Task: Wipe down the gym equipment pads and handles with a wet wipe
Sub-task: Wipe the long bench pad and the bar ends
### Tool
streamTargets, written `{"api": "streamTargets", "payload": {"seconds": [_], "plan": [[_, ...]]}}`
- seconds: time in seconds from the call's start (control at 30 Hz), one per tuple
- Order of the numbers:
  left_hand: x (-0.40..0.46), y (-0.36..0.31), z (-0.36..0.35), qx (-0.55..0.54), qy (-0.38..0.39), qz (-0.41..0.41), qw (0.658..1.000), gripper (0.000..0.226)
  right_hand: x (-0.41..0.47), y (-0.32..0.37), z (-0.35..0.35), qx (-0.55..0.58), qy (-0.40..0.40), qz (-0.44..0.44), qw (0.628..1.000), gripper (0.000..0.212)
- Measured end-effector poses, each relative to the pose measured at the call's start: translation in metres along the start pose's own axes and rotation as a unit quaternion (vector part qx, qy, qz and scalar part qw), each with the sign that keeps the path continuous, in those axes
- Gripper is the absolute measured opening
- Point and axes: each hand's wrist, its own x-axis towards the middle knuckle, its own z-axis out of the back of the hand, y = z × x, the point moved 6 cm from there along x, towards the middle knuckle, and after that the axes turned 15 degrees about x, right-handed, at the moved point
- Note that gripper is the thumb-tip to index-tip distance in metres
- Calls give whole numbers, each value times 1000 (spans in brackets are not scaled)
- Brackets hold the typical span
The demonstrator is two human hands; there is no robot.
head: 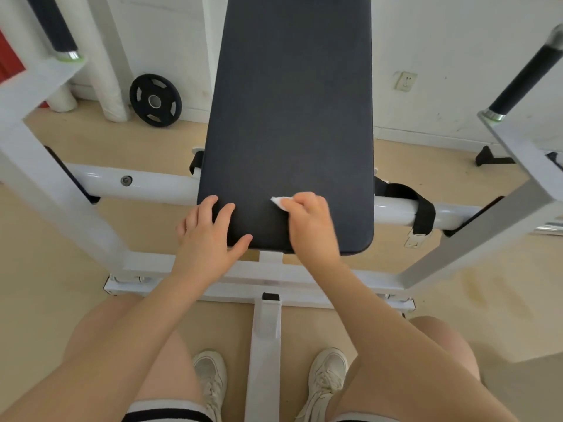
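Left hand (210,236): fingers relaxed, flat on the black pad (289,117) near its left corner.
Right hand (310,220): grip curled around white wet wipe (278,202), pressing it onto pad.

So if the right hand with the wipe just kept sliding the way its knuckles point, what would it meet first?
The right hand pinches the wet wipe and points up and slightly left along the black pad. Going on, it looks to meet only more bare pad, with nothing lying on it as far as the picture shows.
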Motion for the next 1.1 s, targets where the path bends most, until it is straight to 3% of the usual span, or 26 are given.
{"api": "streamTargets", "payload": {"seconds": [0.17, 0.23, 0.4, 0.47, 0.57, 0.7, 0.93, 1.03, 1.1], "plan": [[8, 13, 6, -24, 3, -22, 999, 47, 36, 35, -40, -46, 63, 88, 993, 33], [11, 16, 6, -44, 5, -20, 999, 44, 36, 29, -30, -51, 84, 69, 993, 25], [14, 22, 10, -129, -33, -6, 991, 36, 12, -19, 29, -87, -35, -61, 994, 34], [16, 23, 13, -169, -47, 1, 985, 34, 9, -19, 36, -31, -53, -104, 993, 29], [29, 26, 20, -211, -64, 13, 975, 34, 25, 2, 24, 74, 10, -123, 990, 25], [69, 39, 26, -241, -91, 43, 965, 33, 75, 18, 2, 268, 35, -141, 952, 19], [172, 72, 12, -351, -58, 142, 924, 29, 199, 46, -32, 217, 131, 24, 967, 21], [183, 84, 5, -444, 30, 201, 873, 26, 230, 58, -39, 173, 122, 91, 973, 20], [177, 82, 4, -485, 120, 189, 845, 28, 247, 66, -48, 136, 149, 113, 973, 19]]}}
